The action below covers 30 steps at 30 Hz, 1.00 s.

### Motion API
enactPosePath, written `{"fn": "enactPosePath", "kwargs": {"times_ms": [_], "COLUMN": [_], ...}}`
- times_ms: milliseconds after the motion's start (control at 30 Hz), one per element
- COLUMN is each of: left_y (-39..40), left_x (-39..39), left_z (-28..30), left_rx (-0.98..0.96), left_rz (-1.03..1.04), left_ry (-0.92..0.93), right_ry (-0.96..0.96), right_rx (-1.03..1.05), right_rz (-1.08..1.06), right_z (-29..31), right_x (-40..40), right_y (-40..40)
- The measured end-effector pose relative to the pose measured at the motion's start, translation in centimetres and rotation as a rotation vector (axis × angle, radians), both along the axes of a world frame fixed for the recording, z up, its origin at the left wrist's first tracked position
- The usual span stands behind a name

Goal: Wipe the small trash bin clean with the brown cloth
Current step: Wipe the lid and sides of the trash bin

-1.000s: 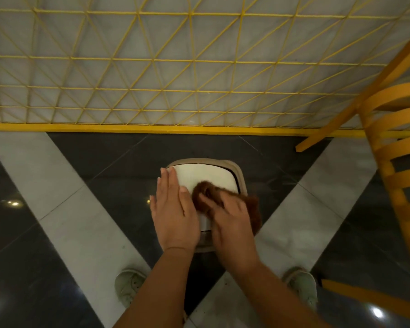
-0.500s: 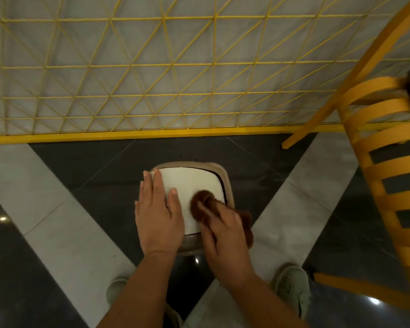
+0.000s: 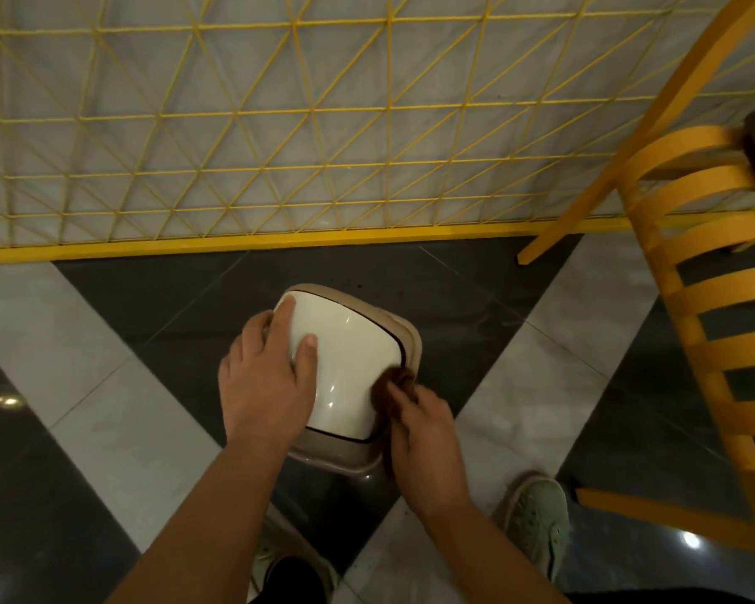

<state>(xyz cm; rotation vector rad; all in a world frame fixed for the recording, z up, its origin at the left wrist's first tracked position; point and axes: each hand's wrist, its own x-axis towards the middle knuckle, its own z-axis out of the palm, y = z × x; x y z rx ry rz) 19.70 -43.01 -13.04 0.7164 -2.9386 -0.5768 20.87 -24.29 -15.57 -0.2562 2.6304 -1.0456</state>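
Note:
The small trash bin point(image 3: 354, 355) stands on the floor below me, with a cream swing lid in a tan rim. My left hand point(image 3: 267, 377) rests on the lid's left side, fingers fairly straight and the thumb on the lid. My right hand point(image 3: 423, 433) grips the brown cloth point(image 3: 389, 385) and presses it against the lid's right edge near the rim. Most of the cloth is hidden under my fingers.
A yellow wooden chair point(image 3: 707, 298) stands close on the right, one leg reaching the floor behind the bin. A yellow lattice wall panel point(image 3: 280, 146) runs along the back. My pale green shoes point(image 3: 537, 520) stand just below the bin on the glossy tiled floor.
My right hand has slid the cloth from the middle of the lid to its right edge. The left hand stays on the lid's left side. The view has shifted left.

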Motion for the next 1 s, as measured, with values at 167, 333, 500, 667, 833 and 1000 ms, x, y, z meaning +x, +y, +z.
{"fn": "enactPosePath", "kwargs": {"times_ms": [167, 333, 500, 667, 833, 1000], "left_y": [0.7, 0.5, 0.5, 0.7, 0.8, 0.7], "left_x": [0.0, 0.2, 0.0, 0.1, 0.2, 0.1], "left_z": [-0.3, -0.5, -0.5, -0.4, -0.1, -0.3], "left_rx": [0.049, 0.079, 0.083, 0.087, 0.171, 0.148], "left_rz": [0.026, 0.058, 0.063, 0.067, 0.101, 0.096], "left_ry": [-0.093, -0.059, -0.049, -0.050, 0.045, 0.047], "right_ry": [-0.169, -0.251, -0.231, -0.059, -0.074, 0.042], "right_rx": [-0.062, -0.126, 0.015, 0.225, 0.029, -0.124], "right_rz": [-0.252, -0.179, -0.068, 0.046, -0.028, -0.275], "right_z": [0.6, 0.6, 0.3, -0.5, 0.1, 1.9], "right_x": [-3.0, 2.0, 1.2, 0.6, 3.8, -2.2], "right_y": [-2.3, -2.4, -0.8, -0.7, 0.9, -0.8]}}
